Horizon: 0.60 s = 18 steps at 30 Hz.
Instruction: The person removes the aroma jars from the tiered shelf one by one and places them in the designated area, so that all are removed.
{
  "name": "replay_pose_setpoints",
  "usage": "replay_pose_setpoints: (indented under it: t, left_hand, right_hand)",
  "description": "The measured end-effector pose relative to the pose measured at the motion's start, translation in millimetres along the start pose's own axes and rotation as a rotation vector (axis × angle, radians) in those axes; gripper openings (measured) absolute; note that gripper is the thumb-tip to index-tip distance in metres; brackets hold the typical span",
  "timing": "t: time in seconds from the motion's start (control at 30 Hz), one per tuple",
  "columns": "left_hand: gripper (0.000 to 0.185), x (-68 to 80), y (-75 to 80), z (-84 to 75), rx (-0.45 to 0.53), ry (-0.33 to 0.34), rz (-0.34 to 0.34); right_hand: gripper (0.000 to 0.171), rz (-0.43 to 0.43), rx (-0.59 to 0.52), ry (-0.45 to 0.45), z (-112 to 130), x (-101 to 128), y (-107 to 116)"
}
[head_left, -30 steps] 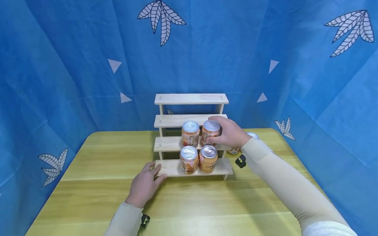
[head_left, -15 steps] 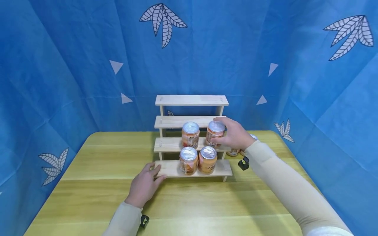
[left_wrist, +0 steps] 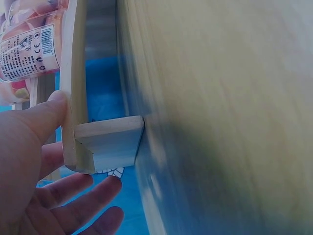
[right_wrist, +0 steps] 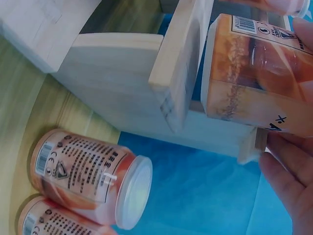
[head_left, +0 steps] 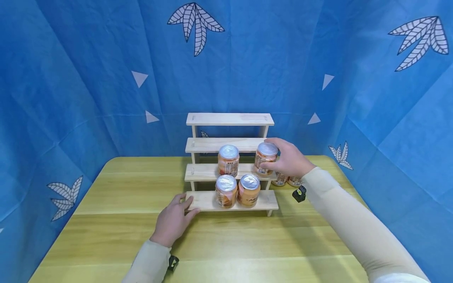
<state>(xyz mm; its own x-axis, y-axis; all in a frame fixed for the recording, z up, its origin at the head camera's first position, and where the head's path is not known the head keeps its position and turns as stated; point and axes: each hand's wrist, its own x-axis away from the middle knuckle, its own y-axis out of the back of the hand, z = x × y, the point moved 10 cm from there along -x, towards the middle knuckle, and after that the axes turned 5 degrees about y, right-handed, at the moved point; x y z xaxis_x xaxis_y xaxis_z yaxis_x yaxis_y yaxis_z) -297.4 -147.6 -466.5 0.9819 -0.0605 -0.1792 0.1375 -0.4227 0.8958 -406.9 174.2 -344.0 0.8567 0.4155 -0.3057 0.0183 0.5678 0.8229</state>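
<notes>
Right hand (head_left: 288, 159): I see it gripping an orange silver-lidded can (head_left: 265, 158) at the right end of the pale wooden stepped rack (head_left: 230, 119), second step. Left hand (head_left: 172, 221): fingers relaxed, apparently bracing the rack's bottom-left corner.

Right hand (head_left: 288, 159) has carried the orange silver-lidded can (head_left: 265, 158) rightward along the second step of the pale wooden tiered stand (head_left: 230, 118), from beside the neighbouring orange can (head_left: 228, 160) to the step's right end. A gap has opened between them. Two orange cans on the tabletop behind (head_left: 287, 180) now show more.
</notes>
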Motion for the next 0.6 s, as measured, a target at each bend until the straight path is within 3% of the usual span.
replay_pose_setpoints:
  t: [0.6]
  left_hand:
    - [0.056, 0.6, 2.0, -2.5, -0.008, -0.006, -0.004]
  right_hand:
    - [0.083, -0.027, 0.015, -0.037, -19.7, 13.2, 19.5]
